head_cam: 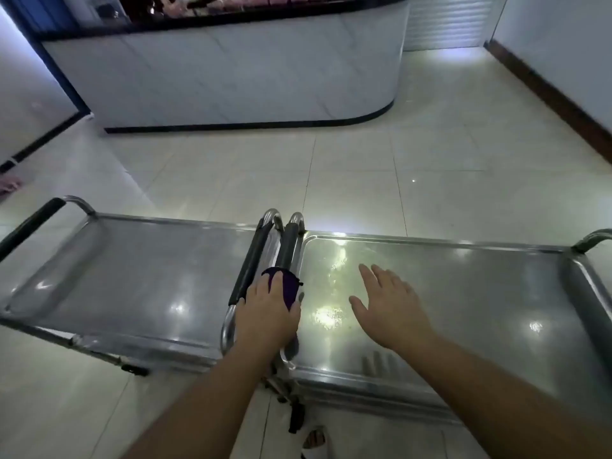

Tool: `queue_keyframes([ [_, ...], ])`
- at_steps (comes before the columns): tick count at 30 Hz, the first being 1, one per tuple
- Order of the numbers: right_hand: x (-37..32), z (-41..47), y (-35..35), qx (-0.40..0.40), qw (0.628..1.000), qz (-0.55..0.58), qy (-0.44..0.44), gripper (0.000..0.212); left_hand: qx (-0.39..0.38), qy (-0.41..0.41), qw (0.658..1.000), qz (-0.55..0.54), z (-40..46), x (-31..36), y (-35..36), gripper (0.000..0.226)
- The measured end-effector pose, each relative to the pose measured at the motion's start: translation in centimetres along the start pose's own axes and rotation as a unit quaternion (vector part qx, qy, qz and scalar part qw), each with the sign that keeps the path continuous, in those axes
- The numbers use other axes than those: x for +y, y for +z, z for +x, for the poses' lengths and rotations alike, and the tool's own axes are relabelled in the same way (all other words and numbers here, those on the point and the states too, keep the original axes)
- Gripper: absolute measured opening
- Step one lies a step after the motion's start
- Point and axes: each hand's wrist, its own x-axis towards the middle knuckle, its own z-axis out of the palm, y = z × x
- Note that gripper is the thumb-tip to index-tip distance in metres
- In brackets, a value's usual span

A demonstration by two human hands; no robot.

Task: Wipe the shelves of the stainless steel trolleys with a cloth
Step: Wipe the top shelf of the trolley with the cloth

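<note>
So the dark purple cloth is bunched over the padded handle of the right trolley, with the left hand curled on top holding it there. Right hand is flat, fingers spread, holding nothing, over that trolley's shiny top shelf. Left trolley sits handle-to-handle beside it on the tiled floor, white counter behind.

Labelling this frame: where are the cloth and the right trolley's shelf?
cloth [287,286]: head view, purple fabric beside left hand's fingers.
right trolley's shelf [480,286]: head view, bare steel surface.
</note>
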Motion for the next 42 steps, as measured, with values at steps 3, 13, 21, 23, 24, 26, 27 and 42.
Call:
queue_keyframes([
  [3, -2.2, 1.3, 2.3, -0.037, 0.999, 0.02, 0.023, 0.07, -0.032, -0.011, 0.999, -0.01, 1.8, -3.0, 1.7, 0.077],
  [13, -6.8, 2.8, 7.6, -0.18, 0.924, 0.299, 0.155, 0.059, -0.148, -0.004, 0.981, -0.126, 4.5, -7.6, 7.7, 0.101],
  [21, -10.4, 5.0, 12.3, -0.271, 0.764, 0.504, 0.299, 0.045, -0.119, 0.018, 0.979, -0.165, 3.6, -8.5, 8.6, 0.107],
  [23, -11.5, 5.2, 13.5, -0.266, 0.671, 0.595, 0.355, 0.042, -0.112, 0.015, 0.979, -0.167, 3.4, -8.6, 8.6, 0.102],
  [24, -11.9, 5.2, 13.9, -0.259, 0.625, 0.63, 0.381, 0.038, -0.11, 0.013, 0.98, -0.165, 3.3, -8.7, 8.5, 0.1],
  [26, -12.3, 5.4, 14.5, -0.241, 0.569, 0.668, 0.415, 0.032, -0.108, 0.012, 0.98, -0.164, 3.2, -8.8, 8.4, 0.097],
  [27, -12.4, 5.6, 14.7, -0.224, 0.554, 0.679, 0.426, 0.029, -0.108, 0.012, 0.98, -0.166, 3.2, -8.8, 8.4, 0.096],
  [42, -12.0, 7.1, 11.0, -0.065, 0.501, 0.779, 0.372, 0.026, -0.067, 0.038, 0.978, -0.196, 3.8, -9.0, 7.9, 0.068],
])
